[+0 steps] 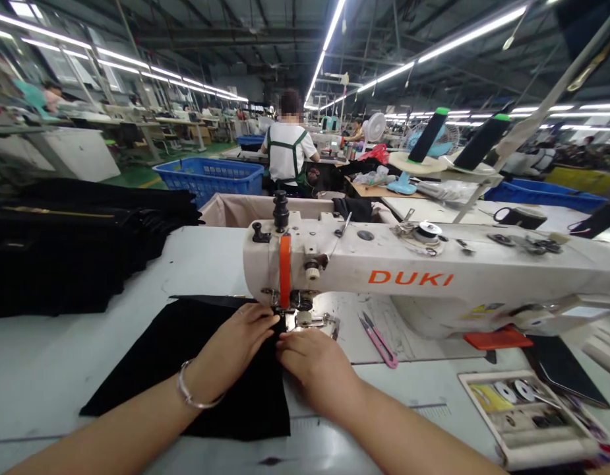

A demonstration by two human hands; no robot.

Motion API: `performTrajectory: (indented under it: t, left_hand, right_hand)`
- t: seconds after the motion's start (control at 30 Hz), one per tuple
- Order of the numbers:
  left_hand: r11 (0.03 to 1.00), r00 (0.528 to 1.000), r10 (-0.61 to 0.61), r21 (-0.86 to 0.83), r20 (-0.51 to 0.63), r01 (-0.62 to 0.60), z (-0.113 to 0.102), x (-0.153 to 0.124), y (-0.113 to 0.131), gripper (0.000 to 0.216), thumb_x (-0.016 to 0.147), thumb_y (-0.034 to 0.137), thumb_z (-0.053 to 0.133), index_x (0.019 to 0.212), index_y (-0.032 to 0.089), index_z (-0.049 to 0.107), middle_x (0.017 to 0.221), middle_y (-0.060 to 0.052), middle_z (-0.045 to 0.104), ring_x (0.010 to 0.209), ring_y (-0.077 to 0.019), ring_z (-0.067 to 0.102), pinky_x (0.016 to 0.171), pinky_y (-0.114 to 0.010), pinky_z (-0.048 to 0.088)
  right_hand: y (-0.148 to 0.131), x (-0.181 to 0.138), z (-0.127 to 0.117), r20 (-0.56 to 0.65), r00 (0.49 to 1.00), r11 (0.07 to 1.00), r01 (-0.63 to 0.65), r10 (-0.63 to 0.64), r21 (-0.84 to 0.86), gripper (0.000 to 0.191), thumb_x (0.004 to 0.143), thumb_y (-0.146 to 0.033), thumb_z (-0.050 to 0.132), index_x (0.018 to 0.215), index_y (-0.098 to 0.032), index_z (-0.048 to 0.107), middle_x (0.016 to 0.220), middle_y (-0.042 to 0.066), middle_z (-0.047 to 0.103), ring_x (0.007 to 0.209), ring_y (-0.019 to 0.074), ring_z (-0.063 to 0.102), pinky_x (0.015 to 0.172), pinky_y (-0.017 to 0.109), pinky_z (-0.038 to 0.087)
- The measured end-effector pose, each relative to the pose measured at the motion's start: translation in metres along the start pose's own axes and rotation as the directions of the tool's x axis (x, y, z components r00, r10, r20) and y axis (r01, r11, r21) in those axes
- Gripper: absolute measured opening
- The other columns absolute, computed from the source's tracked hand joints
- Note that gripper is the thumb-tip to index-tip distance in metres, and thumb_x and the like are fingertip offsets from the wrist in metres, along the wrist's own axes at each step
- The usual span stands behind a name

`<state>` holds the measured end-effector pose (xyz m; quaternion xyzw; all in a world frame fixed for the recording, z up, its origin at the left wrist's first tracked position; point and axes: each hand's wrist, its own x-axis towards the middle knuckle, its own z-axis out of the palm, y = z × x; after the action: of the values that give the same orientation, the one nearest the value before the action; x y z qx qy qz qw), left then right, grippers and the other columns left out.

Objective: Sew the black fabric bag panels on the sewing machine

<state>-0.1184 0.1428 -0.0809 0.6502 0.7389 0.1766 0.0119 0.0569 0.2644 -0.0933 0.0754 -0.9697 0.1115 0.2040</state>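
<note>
A black fabric piece [151, 359] lies flat on the table, its right edge running up to the needle area of the white sewing machine [344, 264]. My left hand [238, 346], a bracelet at its wrist, rests on the cloth just left of the presser foot, fingers pressed together on it. Close by on the right, my right hand [317, 363] has its fingers curled at the cloth's right edge, in front of the foot. The fingertips partly cover the fabric edge. Pink thread snips [380, 340] lie to the right of the needle area.
A stack of black fabric pieces [62, 251] sits at the left. On the right are an accessory tray [527, 415] with bobbins and an orange item [498, 338]. Behind the machine stand a blue basket [210, 178] and thread cones [428, 135]. A person [289, 148] sits farther ahead.
</note>
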Motion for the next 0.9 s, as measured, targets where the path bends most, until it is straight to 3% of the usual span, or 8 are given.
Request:
performTrajectory:
  t: [0.27,0.53,0.9]
  left_hand:
    - [0.983,0.982,0.175,0.048,0.074,-0.179,0.000,-0.017,-0.010,0.045,0.094,0.003,0.041,0.132,0.016,0.064,0.141,-0.010,0.062,0.133,-0.0239,0.056,0.119,-0.047,0.039]
    - [0.994,0.990,0.091,-0.069,0.107,-0.084,-0.008,-0.014,-0.007,0.041,0.094,0.008,0.046,0.126,0.022,0.068,0.138,-0.006,0.065,0.133,-0.0230,0.056,0.122,-0.044,0.033]
    - [0.991,0.994,0.087,-0.109,0.070,-0.079,-0.012,-0.007,-0.002,0.042,0.095,0.008,0.047,0.129,0.023,0.066,0.133,-0.005,0.067,0.130,-0.0232,0.057,0.120,-0.043,0.035]
  right_hand:
    - [-0.011,0.004,0.000,-0.043,0.999,0.998,-0.016,0.019,0.064,0.017,0.097,-0.010,0.052,0.091,-0.017,0.067,0.094,0.007,0.073,0.098,0.0193,0.068,0.090,0.033,0.053]
    - [-0.017,0.004,-0.002,-0.024,0.999,0.997,-0.030,0.032,0.066,0.021,0.096,-0.007,0.049,0.092,-0.016,0.068,0.094,0.008,0.073,0.096,0.0202,0.068,0.088,0.034,0.055]
    - [-0.013,0.004,0.001,-0.027,0.998,0.992,-0.051,0.054,0.112,0.022,0.096,-0.008,0.047,0.094,-0.017,0.068,0.095,0.007,0.072,0.092,0.0206,0.068,0.081,0.034,0.053]
